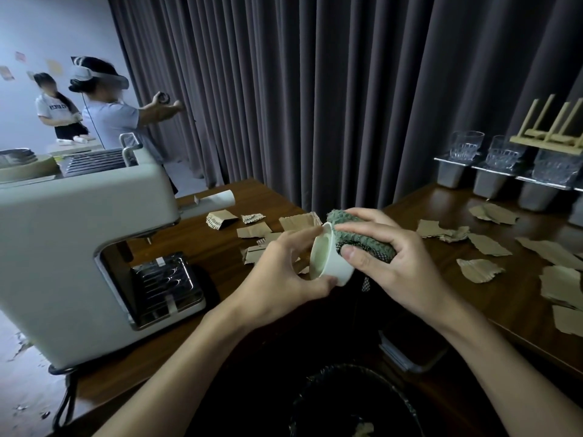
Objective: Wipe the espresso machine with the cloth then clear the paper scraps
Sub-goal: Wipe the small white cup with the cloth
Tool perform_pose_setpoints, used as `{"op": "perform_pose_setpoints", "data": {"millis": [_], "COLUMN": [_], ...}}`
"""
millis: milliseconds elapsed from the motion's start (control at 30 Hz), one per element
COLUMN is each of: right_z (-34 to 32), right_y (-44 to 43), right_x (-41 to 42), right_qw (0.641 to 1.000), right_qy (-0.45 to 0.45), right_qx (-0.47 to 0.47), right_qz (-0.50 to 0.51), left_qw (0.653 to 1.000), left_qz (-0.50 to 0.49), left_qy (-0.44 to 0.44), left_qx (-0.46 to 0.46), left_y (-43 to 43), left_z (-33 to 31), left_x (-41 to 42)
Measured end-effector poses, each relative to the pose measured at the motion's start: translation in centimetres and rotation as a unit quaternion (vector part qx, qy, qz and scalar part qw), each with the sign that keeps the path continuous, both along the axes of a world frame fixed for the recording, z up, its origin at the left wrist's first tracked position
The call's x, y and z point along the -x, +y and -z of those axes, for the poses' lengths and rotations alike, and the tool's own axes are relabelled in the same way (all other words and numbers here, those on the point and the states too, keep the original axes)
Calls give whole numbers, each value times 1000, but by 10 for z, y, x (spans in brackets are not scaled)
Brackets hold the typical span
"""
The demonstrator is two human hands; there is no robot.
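Dark curtains (284, 89) are hanging behind a brown wooden counter (492, 298) that is bending round a corner. The espresso machine (63, 247) is standing at the counter's left end, near its front edge. My left grip (280, 272) is pinching a small white cup (328, 257) between fingers at the rim and thumb at the base. My right grip (394, 263) is curling round the green cloth (362, 234) and pressing it against the cup's side. Cup and cloth are hanging off the counter's front edge, above a black-lined bin (347, 402). Torn paper scraps (479, 269) are lying scattered across the counter's middle and right side. Glasses (467, 145) are sitting on grey tubs (449, 176) along the far right edge.
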State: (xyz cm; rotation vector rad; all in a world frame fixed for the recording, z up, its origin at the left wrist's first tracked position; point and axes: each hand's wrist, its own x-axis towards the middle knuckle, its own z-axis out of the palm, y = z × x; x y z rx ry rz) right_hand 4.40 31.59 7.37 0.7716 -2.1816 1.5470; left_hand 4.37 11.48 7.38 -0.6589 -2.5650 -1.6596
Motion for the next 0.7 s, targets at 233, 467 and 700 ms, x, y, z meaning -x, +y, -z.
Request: {"op": "perform_pose_setpoints", "data": {"millis": [233, 467, 700], "right_z": [9, 7, 0], "right_y": [-12, -17, -17], "right_x": [-4, -1, 6], "right_qw": [998, 999, 997], "right_qy": [46, 38, 2], "right_qx": [-16, 8, 77], "right_qz": [43, 11, -19], "left_qw": [1000, 999, 999], "left_qz": [-5, -7, 27], "left_qy": [-17, -23, 24], "left_qx": [-3, -38, -30], "left_y": [-8, -13, -14], "left_z": [0, -1, 2], "left_x": [5, 3, -1]}}
